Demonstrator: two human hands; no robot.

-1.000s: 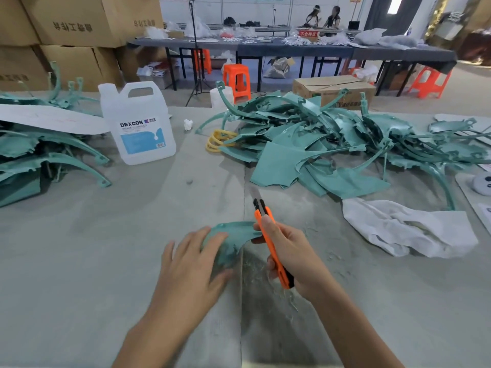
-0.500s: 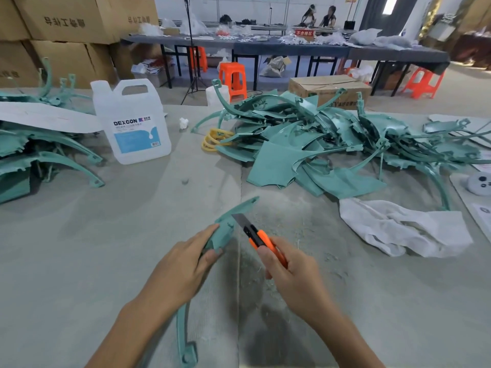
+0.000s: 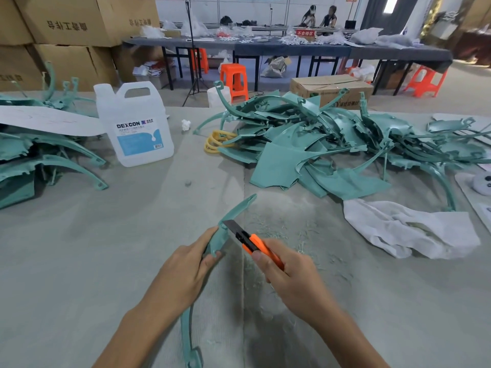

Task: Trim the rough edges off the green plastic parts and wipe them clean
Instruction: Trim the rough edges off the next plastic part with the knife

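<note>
Green plastic part (image 3: 235, 209), curved strip, being held over grey table (image 3: 79, 248)
Left hand (image 3: 183, 272) is gripping its middle; right hand (image 3: 289, 274) is clasping orange knife (image 3: 259, 245), blade resting against the part's edge; white cloth (image 3: 409, 229) lying at right

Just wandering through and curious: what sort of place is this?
Probably a factory finishing workshop: a heap of green plastic parts on the bench, stacked cardboard cartons, and long work tables behind.

Glossy green plastic part (image 3: 233, 211), matt grey table (image 3: 93, 248), crumpled white cloth (image 3: 414, 232)
</note>
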